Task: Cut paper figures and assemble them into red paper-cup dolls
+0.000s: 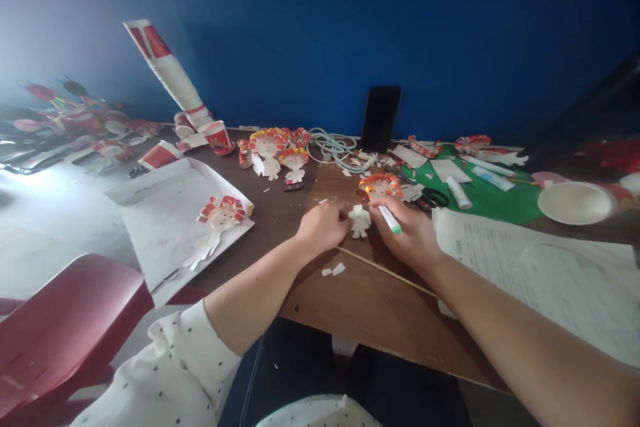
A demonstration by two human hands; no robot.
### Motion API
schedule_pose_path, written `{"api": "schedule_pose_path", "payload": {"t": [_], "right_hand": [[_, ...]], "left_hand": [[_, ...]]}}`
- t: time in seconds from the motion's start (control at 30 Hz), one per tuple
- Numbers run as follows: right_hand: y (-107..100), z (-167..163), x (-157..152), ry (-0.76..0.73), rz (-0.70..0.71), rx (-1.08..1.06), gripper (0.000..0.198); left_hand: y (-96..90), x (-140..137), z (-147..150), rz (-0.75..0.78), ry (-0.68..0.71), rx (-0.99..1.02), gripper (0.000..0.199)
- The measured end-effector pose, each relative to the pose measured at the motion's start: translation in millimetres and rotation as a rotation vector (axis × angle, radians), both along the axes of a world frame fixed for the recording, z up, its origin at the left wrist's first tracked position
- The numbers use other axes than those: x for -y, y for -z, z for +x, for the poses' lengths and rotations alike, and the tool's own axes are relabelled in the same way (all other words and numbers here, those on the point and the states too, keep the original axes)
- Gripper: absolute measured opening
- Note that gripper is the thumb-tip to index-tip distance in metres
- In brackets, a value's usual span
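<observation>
A small white paper figure cutout point(359, 221) lies on the brown table between my two hands. My left hand point(324, 225) rests just left of it with curled fingers; whether anything is in them is hidden. My right hand point(407, 233) grips a white marker pen point(389, 219) with a green end, to the right of the figure. Just behind stands or lies a paper doll head with an orange ruffled rim point(381, 185), partly covered by my right hand. A thin wooden stick point(383, 268) and white paper scraps point(333, 270) lie nearer me.
Finished-looking paper dolls point(270, 153) and a coiled cable point(334, 147) are at the back. A phone point(381, 119) leans on the blue wall. Black scissors point(433, 198) and a glue stick point(458, 192) sit right. Printed sheets point(540, 267) lie right, a white sheet point(165, 203) left.
</observation>
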State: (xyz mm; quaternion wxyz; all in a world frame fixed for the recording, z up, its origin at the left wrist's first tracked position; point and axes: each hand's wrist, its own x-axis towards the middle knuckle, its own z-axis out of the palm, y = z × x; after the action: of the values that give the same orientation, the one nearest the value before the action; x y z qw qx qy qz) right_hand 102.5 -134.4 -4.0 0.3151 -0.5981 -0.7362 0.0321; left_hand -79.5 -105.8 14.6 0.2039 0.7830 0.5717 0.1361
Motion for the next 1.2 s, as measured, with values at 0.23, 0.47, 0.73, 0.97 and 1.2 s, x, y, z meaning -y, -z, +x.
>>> {"api": "schedule_pose_path", "payload": {"t": [0.23, 0.47, 0.73, 0.97, 1.2], "right_hand": [[2.2, 1.0, -2.3, -0.054, -0.066, -0.071, 0.023], [5.9, 0.2, -3.0, -0.186, 0.146, -0.228, 0.024], [-9.7, -6.0, -3.4, -0.171, 0.286, -0.058, 0.026], [-22.7, -17.7, -6.8, -0.034, 0.289, -0.18, 0.026], [-1.1, -22.2, -16.9, 0.021, 0.28, -0.359, 0.024]], "left_hand": [[1.8, -3.6, -2.3, 0.012, 0.002, 0.069, 0.018], [6.3, -17.1, -6.9, 0.17, -0.221, 0.234, 0.023], [14.4, -26.7, -8.5, 0.047, -0.345, 0.35, 0.029], [17.0, -26.9, -0.3, -0.115, -0.431, 0.607, 0.034], [26.1, -11.7, 1.4, -0.019, -0.383, 0.767, 0.037]]}}
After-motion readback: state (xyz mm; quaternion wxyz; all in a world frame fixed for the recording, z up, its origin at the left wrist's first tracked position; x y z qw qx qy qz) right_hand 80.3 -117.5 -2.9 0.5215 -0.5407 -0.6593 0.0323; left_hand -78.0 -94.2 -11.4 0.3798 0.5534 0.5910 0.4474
